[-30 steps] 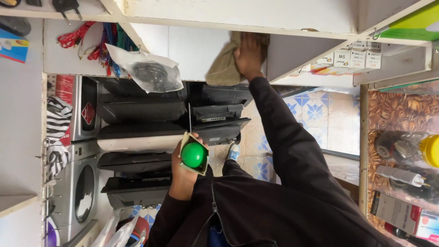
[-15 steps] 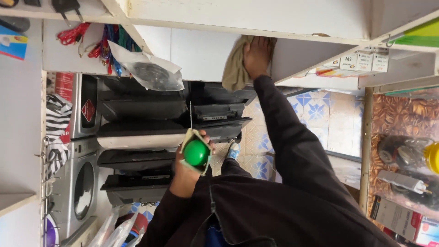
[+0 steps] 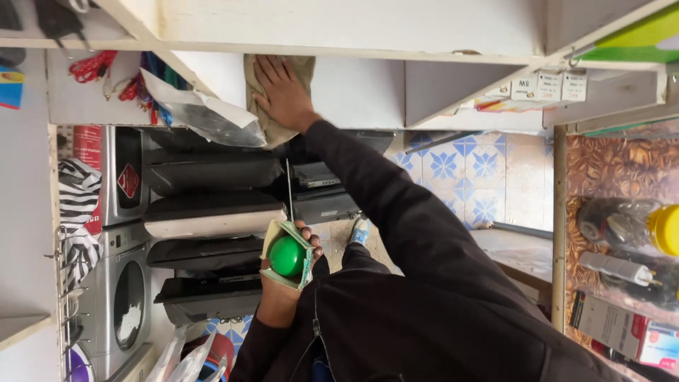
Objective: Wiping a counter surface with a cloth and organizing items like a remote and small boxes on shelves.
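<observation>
At far left we see a striped cloth (image 3: 76,212) hanging beside a grey appliance (image 3: 124,311) with a round door. To its right stands a stack of dark flat devices (image 3: 212,212). Above the stack, a clear plastic bag (image 3: 201,113) and red cords (image 3: 92,67) hang against the white shelf (image 3: 424,32).

Just right of the stack, our left hand (image 3: 279,301) holds a green ball (image 3: 286,256) seated in a pale open carton (image 3: 303,249). The fingers (image 3: 311,244) are curled round the carton's right edge; the grip is closed on it.

Farther up, our right hand (image 3: 283,92) lies flat on a tan rag (image 3: 272,99), fingers extended and spread, pressing it against the shelf's underside. The dark sleeve (image 3: 396,205) runs down to the right.

Farther right we see blue-patterned tiles (image 3: 481,177), then small white boxes (image 3: 544,86), and at far right a yellow-capped jar (image 3: 636,226).
</observation>
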